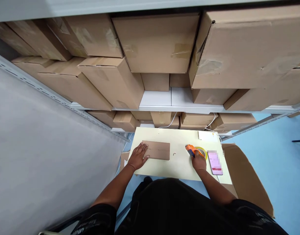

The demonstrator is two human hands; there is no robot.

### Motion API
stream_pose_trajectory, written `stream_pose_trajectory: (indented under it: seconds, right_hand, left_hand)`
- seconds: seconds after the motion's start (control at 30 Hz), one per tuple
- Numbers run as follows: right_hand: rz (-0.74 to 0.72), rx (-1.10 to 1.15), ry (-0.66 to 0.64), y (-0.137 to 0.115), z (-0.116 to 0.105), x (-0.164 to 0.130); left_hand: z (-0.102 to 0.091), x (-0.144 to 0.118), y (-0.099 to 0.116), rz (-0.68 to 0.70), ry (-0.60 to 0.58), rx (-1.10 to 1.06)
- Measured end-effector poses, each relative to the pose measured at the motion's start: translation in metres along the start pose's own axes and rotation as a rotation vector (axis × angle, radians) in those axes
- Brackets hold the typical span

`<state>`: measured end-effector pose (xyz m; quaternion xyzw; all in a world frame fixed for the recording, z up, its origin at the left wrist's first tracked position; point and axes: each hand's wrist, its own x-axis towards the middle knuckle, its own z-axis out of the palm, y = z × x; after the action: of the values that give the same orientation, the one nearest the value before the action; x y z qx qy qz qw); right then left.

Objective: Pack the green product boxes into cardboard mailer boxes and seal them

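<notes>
Here, a person stood at a pale bench [179, 163], the left hand [138, 156] spread flat, fingers open, on the near end of a flattened cardboard box [157, 150] lying left of centre. The right hand [198, 160] was closed around an orange tape dispenser [194, 150] just beside a phone [215, 162]. Stacked cartons [159, 45] filled the shelving [179, 108] behind.

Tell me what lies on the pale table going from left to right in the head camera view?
Left hand pressing flat on the small cardboard box → right hand on the orange tape dispenser → phone, all on the table.
</notes>
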<state>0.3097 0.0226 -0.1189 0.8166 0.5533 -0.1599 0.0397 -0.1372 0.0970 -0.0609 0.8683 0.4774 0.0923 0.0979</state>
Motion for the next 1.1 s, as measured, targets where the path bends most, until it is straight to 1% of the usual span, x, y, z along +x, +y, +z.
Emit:
stream_pose_trajectory:
  seconds: [0.1,0.2,0.23,0.3,0.33,0.4,0.43,0.47,0.5,0.53,0.6,0.63,0.73,0.8,0.87,0.93,1.0,1.07,1.1]
  right_hand:
    - [0.005,-0.008,-0.017,-0.001,0.001,0.002]
    - [0.025,-0.015,-0.026,-0.002,0.001,0.005]
    - [0.037,0.008,-0.035,-0.002,-0.001,0.006]
    - [0.080,0.126,-0.047,-0.003,-0.010,0.008]
    - [0.119,0.222,-0.040,-0.004,-0.017,0.008]
    - [0.218,0.503,-0.001,-0.010,-0.036,0.004]
    - [0.248,0.674,0.030,-0.016,-0.048,0.000]
    - [0.241,0.843,0.060,-0.024,-0.060,-0.006]
    - [0.196,0.988,0.084,-0.033,-0.074,-0.013]
    - [0.128,1.087,0.087,-0.045,-0.088,-0.021]
    - [-0.038,1.206,0.032,-0.073,-0.114,-0.038]
    - [-0.117,1.244,-0.020,-0.089,-0.126,-0.046]
    - [-0.313,1.280,-0.198,-0.137,-0.151,-0.060]
    - [-0.395,1.290,-0.317,-0.165,-0.156,-0.060]
    - [-0.433,1.266,-0.414,-0.188,-0.153,-0.054]
    - [-0.445,1.201,-0.467,-0.203,-0.146,-0.046]
    - [-0.462,1.100,-0.482,-0.213,-0.138,-0.037]
    - [-0.489,0.985,-0.484,-0.217,-0.133,-0.030]
    - [-0.503,0.931,-0.484,-0.218,-0.131,-0.028]
  left_hand:
    - [-0.001,0.000,0.000,0.001,-0.019,0.000]
    - [-0.001,0.000,0.001,0.011,-0.001,-0.003]
    - [-0.001,0.001,0.002,0.014,0.008,-0.004]
    - [-0.002,0.001,0.002,0.023,0.024,-0.005]
    - [-0.003,0.002,0.001,0.030,0.029,-0.006]
    - [-0.007,0.003,-0.001,0.055,0.029,-0.009]
    - [-0.009,0.003,-0.003,0.071,0.022,-0.010]
    - [-0.010,0.003,-0.004,0.090,0.011,-0.011]
    - [-0.012,0.003,-0.006,0.107,0.000,-0.014]
    - [-0.013,0.002,-0.008,0.120,-0.009,-0.018]
    - [-0.014,0.000,-0.010,0.130,-0.017,-0.034]
    - [-0.014,0.000,-0.011,0.126,-0.017,-0.046]
    - [-0.011,-0.002,-0.012,0.100,-0.018,-0.098]
    - [-0.009,-0.001,-0.013,0.083,-0.017,-0.142]
    - [-0.009,0.001,-0.014,0.069,-0.015,-0.195]
    - [-0.011,0.003,-0.014,0.054,-0.010,-0.258]
    - [-0.015,0.004,-0.014,0.014,0.018,-0.330]
    - [-0.022,0.007,-0.011,-0.075,0.081,-0.423]
    - [-0.025,0.009,-0.010,-0.145,0.116,-0.494]
